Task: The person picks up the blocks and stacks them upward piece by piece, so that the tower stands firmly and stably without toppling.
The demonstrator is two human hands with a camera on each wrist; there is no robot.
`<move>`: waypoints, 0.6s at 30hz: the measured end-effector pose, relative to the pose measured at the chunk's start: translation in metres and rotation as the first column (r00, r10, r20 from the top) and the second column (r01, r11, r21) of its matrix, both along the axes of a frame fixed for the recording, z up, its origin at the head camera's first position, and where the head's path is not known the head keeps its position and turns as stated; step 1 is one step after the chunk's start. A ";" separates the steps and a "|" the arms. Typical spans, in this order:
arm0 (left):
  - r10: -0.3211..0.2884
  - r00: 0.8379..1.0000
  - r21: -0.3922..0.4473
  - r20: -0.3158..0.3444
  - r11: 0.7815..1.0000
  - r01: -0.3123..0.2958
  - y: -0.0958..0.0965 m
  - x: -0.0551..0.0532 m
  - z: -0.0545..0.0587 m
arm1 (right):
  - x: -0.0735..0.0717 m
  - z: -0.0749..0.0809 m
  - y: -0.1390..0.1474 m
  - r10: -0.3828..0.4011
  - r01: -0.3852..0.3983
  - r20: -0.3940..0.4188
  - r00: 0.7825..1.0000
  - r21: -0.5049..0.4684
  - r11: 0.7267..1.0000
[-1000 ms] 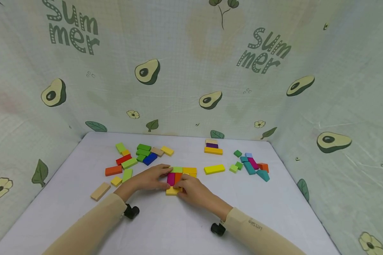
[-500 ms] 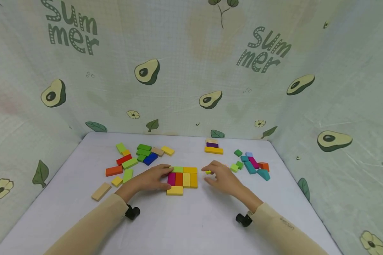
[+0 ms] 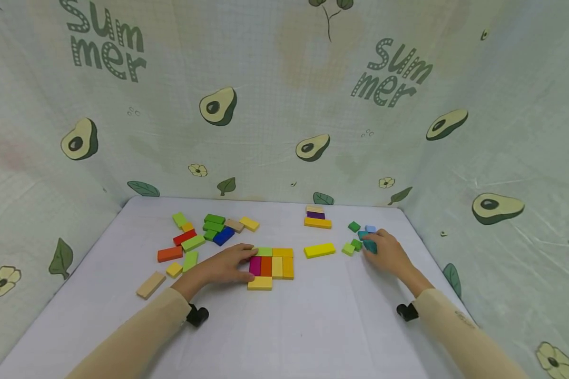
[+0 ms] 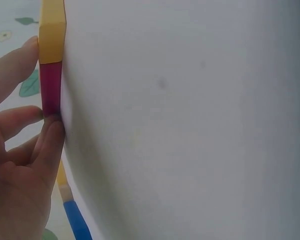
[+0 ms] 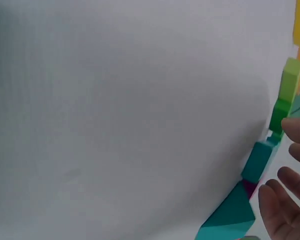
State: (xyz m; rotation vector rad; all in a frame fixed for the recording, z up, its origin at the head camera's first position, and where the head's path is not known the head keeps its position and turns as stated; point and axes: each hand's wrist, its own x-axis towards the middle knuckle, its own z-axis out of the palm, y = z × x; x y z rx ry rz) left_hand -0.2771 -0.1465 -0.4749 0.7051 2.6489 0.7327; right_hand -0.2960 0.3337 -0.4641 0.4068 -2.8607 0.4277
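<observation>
Flat wooden blocks lie together mid-table: a lime block (image 3: 264,251), a magenta block (image 3: 254,266), an orange-red block (image 3: 266,266) and several yellow ones, with one yellow block (image 3: 260,284) at the front. Along their left side rests my left hand (image 3: 223,267); in the left wrist view its thumb touches the yellow block (image 4: 52,42) and its fingers meet the magenta block's end. My right hand (image 3: 390,256) is over the right-hand cluster, fingers loosely bent beside a teal block (image 5: 257,160); no grip shows. It hides part of that cluster in the head view.
A long yellow block (image 3: 320,250) lies between the arrangement and small green blocks (image 3: 348,249). Behind stand a yellow block (image 3: 317,223) and a purple block (image 3: 315,215). Loose blocks, including a blue one (image 3: 224,236) and a plain wood one (image 3: 150,285), lie at left.
My right hand has left the yellow blocks of the arrangement and moved right, past the long yellow block, to the teal cluster. My left hand has stayed in place.
</observation>
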 end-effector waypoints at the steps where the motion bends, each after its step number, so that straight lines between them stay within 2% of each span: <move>1: 0.000 1.000 -0.002 -0.001 1.000 0.000 0.000 0.000 0.000 | -0.001 -0.002 0.004 -0.008 0.008 0.004 1.000 0.003 1.000; 6: -0.002 1.000 -0.004 0.002 1.000 0.002 0.000 0.000 0.000 | -0.006 -0.011 0.014 -0.037 0.036 0.038 0.999 0.031 0.999; 11: 0.005 1.000 0.000 0.008 1.000 -0.005 0.000 0.000 0.000 | -0.006 -0.014 0.013 -0.012 0.010 0.041 0.999 0.049 0.999; 18: 0.014 1.000 -0.007 0.008 1.000 -0.014 0.001 0.001 0.000 | 0.007 -0.008 0.009 -0.001 -0.002 0.066 0.998 0.042 0.999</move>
